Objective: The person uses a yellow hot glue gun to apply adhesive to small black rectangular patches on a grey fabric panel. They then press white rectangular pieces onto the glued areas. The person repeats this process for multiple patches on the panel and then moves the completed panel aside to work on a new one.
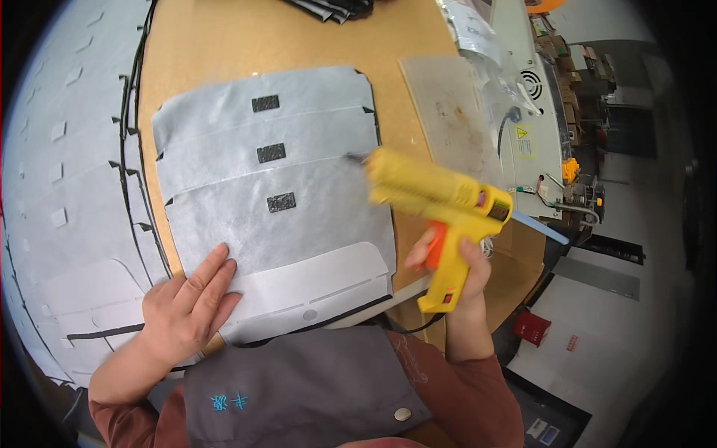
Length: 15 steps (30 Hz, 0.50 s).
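Observation:
My right hand [472, 275] is wrapped round the handle of a yellow hot glue gun [429, 183], fingers by its orange trigger. The gun's dark nozzle, smeared by motion, points left above the right part of a grey fabric panel [216, 224]. Fingers stretched out, my left hand [188, 302] rests on the panel's lower left. Down the panel's middle runs a column of three black rectangular patches [281, 202]. A paler band [328, 280] with a rounded corner crosses its near end. Whether glue lies on the panel I cannot tell.
More grey panels [67, 187] with small pale squares lie at the left. A translucent board [452, 112] sits on the tan table [216, 37] at the right, beside a pale machine [532, 142] with a fan grille. Dark folded pieces [332, 9] lie at the far edge.

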{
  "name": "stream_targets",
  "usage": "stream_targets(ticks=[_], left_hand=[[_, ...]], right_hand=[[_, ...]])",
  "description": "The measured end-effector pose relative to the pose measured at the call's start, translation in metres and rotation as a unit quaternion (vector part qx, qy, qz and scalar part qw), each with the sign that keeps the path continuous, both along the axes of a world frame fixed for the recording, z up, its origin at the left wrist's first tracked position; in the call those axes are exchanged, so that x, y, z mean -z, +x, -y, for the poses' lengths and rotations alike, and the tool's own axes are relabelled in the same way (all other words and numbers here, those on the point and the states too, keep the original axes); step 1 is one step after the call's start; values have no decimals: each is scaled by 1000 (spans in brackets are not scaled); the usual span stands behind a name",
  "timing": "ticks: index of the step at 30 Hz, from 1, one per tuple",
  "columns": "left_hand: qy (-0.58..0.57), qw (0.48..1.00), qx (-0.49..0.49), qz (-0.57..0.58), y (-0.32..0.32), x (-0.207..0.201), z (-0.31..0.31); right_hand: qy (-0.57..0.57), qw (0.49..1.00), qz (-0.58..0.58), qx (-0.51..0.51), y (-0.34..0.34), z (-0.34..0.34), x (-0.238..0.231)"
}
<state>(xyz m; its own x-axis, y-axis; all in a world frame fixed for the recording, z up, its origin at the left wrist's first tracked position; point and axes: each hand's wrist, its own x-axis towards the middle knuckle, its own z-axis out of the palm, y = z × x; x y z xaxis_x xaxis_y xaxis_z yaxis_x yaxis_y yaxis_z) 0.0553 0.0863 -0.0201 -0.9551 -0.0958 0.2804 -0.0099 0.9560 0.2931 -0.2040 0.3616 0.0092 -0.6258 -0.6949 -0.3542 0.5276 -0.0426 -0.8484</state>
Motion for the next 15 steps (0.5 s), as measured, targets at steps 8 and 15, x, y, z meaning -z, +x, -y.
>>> stream_targets(ticks=[8,15], left_hand=[[-11,1000,-5,6,-3,-13,-5],[203,973,-103,-26,15,-28,-13]], right_hand=[[-97,968,132,189,-98,-29,18],[39,977,113,176,-120,-27,18]])
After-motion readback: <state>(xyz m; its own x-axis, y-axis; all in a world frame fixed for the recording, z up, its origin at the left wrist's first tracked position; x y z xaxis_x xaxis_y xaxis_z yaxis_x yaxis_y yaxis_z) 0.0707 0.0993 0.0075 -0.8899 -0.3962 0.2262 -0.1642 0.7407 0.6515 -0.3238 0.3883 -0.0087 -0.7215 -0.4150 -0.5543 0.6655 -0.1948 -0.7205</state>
